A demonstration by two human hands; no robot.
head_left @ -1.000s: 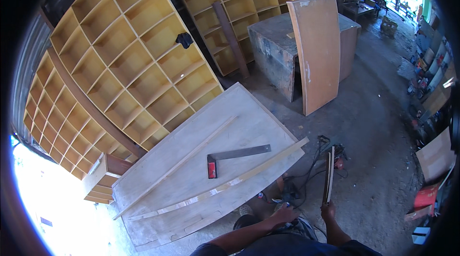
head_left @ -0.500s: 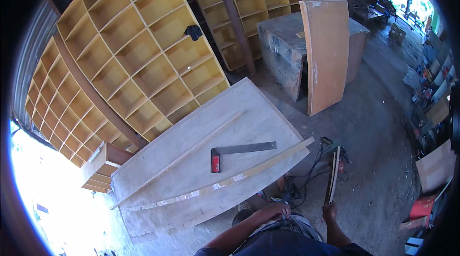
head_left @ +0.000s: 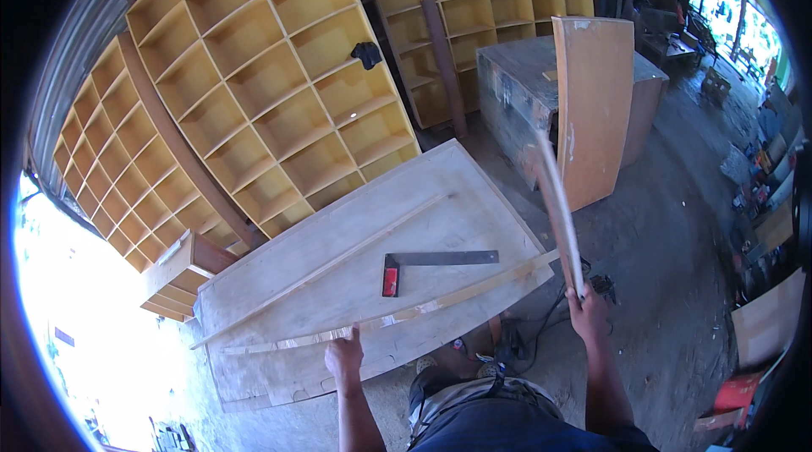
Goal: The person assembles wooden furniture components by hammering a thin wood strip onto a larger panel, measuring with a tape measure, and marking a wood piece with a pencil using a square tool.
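"Wood strip (head_left: 563, 213): where was it?"
"Beside the table (head_left: 457, 224), near end closed inside the right hand (head_left: 587, 313). It seemed light and stiff, better held mid-length."
"The left hand (head_left: 344, 356)?"
"At another strip (head_left: 414, 312); its grip, I could not tell."

From here I see both bare forearms (head_left: 609, 384) reaching up from the lower edge, left hand (head_left: 343, 356) curled lower left of centre, right hand (head_left: 588, 315) clenched lower right.
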